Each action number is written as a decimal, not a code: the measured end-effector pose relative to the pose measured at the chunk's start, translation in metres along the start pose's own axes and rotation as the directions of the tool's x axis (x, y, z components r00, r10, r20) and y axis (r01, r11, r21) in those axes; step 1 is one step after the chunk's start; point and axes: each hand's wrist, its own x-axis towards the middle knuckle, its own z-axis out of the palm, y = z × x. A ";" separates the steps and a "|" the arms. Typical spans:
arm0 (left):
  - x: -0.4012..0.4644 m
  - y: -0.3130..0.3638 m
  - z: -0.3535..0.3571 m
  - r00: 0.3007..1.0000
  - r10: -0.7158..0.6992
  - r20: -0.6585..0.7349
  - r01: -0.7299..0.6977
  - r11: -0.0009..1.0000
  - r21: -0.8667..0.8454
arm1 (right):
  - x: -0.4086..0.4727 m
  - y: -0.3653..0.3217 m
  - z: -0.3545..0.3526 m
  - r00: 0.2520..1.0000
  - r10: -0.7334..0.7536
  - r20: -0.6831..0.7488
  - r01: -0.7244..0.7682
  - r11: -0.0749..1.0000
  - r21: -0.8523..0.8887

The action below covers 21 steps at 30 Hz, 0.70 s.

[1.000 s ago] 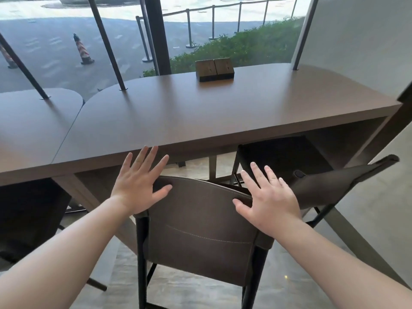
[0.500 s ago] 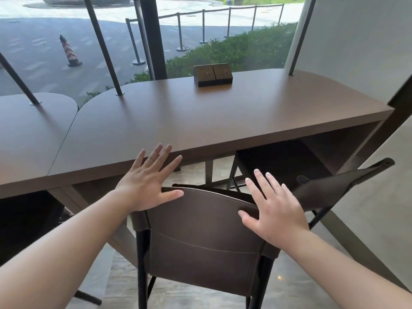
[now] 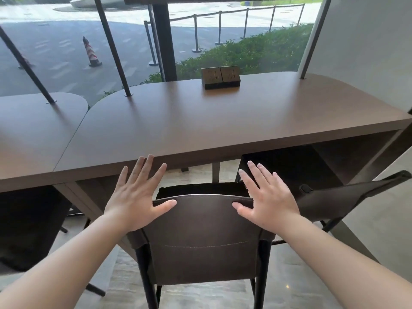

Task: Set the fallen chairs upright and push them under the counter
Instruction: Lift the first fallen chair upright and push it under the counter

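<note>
Upright brown chair [image 3: 201, 239] facing the bench [image 3: 200, 126], left hand [image 3: 136, 199] and right hand [image 3: 268, 200] flat, fingers spread, on its backrest corners, second chair [image 3: 347, 197] tilted at right

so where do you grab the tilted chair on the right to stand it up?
By its backrest, near the top edge at the far right: it slants out from under the counter toward the aisle, thin enough to grip. Come from the right, where the floor looks open; the middle chair blocks the left.

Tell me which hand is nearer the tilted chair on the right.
Right. The right hand sits beside the tilted chair; the left hand is across the upright chair.
</note>
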 end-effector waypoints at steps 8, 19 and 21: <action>-0.022 0.021 -0.004 0.973 -0.225 0.043 0.227 0.974 -0.029 | 0.045 0.021 0.004 0.988 -0.151 0.017 0.148 0.983 0.107; -0.023 0.057 -0.009 0.952 -0.306 0.023 0.307 0.952 -0.021 | 0.070 0.056 0.030 0.948 -0.298 -0.110 0.308 0.948 0.086; -0.022 0.065 -0.009 0.950 -0.312 0.021 0.312 0.950 -0.019 | 0.071 0.063 0.032 0.947 -0.309 -0.092 0.316 0.945 0.086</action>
